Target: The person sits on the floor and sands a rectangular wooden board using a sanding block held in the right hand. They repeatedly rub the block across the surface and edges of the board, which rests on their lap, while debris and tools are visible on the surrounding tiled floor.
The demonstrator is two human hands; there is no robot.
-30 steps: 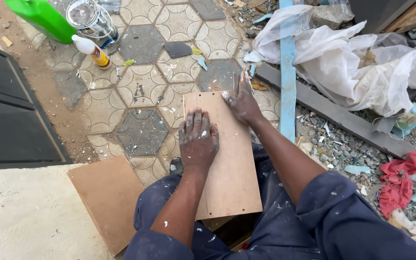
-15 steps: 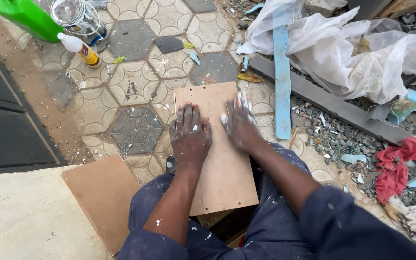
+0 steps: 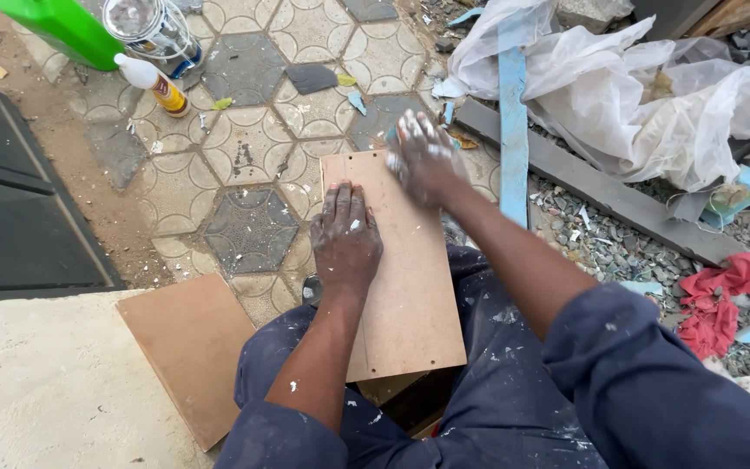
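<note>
Both hands are on the tan fibreboard panel [image 3: 401, 278] that rests across the person's lap and reaches out over the paved floor [image 3: 245, 148]. Left hand [image 3: 345, 236] lies flat, fingers spread and palm down, near the panel's left edge about midway along it; it grips nothing and only presses. Right hand [image 3: 423, 156], dusted white, sits at the panel's far right corner with fingers loosely together; it is blurred, and whether it holds a small pad or cloth cannot be told.

Going from largest to smallest around them: crumpled white plastic sheeting [image 3: 653, 87] fills the far right, over rubble and a grey beam [image 3: 601, 195]; a second brown board [image 3: 188, 347] lies on the floor beside the person's left knee; a pale blue strip [image 3: 512, 113] stands just beyond the panel's right edge; a green jug [image 3: 62, 26] and clear jar [image 3: 145, 26] sit at the far left; a red rag [image 3: 722, 295] lies in the gravel; a small glue bottle [image 3: 156, 82] lies near the jar.

One risk seems plain: with only the left palm steadying it, the overhanging panel could tip or slide off the knees if the right hand pushes hard at the far corner.
</note>
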